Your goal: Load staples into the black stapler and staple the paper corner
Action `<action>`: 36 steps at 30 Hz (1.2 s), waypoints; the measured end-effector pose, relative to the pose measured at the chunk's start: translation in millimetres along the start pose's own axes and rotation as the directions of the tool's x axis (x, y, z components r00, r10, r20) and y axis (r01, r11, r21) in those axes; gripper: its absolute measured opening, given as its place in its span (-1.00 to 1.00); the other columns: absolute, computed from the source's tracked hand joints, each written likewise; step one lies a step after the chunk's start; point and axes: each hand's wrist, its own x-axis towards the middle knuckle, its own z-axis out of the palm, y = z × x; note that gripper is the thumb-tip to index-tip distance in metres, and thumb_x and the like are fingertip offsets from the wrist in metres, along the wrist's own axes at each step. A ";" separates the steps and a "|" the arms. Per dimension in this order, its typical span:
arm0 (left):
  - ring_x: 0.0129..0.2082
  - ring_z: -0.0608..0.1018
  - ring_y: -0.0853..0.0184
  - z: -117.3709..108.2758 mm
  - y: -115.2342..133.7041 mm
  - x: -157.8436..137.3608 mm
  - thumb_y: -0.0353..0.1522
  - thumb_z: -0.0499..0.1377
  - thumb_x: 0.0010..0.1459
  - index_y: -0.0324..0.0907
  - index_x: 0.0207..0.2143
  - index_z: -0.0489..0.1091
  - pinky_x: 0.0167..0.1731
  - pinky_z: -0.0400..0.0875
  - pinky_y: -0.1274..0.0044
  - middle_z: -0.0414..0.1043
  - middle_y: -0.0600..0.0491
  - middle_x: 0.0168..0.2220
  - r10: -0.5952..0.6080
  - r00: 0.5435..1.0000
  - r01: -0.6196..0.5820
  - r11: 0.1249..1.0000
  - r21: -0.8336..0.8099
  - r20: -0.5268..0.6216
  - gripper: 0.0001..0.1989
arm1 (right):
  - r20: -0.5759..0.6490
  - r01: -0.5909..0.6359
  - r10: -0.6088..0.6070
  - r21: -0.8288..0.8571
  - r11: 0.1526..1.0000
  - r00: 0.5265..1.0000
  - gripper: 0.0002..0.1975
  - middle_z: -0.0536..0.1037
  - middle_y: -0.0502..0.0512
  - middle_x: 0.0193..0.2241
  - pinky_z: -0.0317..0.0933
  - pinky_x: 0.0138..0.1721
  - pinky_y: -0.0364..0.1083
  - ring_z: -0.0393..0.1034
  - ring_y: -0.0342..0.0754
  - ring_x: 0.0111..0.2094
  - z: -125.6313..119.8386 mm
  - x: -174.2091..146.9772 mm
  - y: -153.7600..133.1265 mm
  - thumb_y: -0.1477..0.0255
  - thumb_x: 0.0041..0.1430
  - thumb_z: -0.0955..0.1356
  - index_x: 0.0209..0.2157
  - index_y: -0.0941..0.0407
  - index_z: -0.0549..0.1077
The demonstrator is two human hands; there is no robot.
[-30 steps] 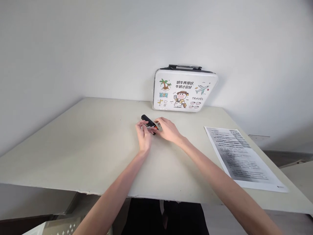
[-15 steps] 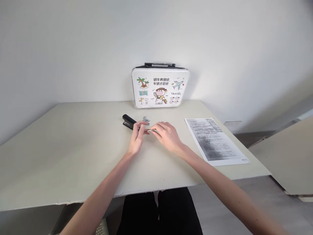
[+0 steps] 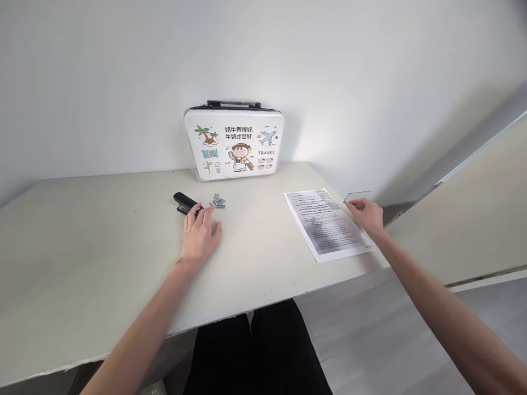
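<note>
My left hand [image 3: 200, 233] lies on the table with its fingers stretched out and apart. Its fingertips reach the near end of a black stapler [image 3: 185, 201] and cover part of it. Just beyond those fingers is a small loose pile of grey staple strips [image 3: 219, 202]. Over at the table's right edge, my right hand [image 3: 366, 214] is closed, thumb and fingers bent together. Whatever it may hold is too small or hidden to make out. Beside it lies a printed sheet of paper [image 3: 325, 225].
A white case [image 3: 234, 145] with cartoon prints and a black handle stands against the wall at the back of the table [image 3: 123, 236]. Past the table's right edge there is a pale panel [image 3: 461, 219] and grey floor [image 3: 370, 323].
My hands have parted. The right hand has gone from the table's middle to its right edge, and the left has flattened beside the stapler. The view has turned right.
</note>
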 end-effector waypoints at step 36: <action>0.12 0.52 0.06 -9.3 20.8 1.6 -0.38 0.06 0.43 -0.13 -0.06 0.46 0.13 0.40 0.18 0.59 -0.08 -0.06 0.300 0.947 -0.288 0.951 -0.111 0.117 -0.81 | 0.249 0.488 -0.480 0.036 0.872 0.841 -0.48 0.43 0.23 0.30 0.21 0.31 0.27 0.28 0.25 0.35 -0.7 -75.0 -8.0 0.01 0.44 0.24 0.23 0.00 0.42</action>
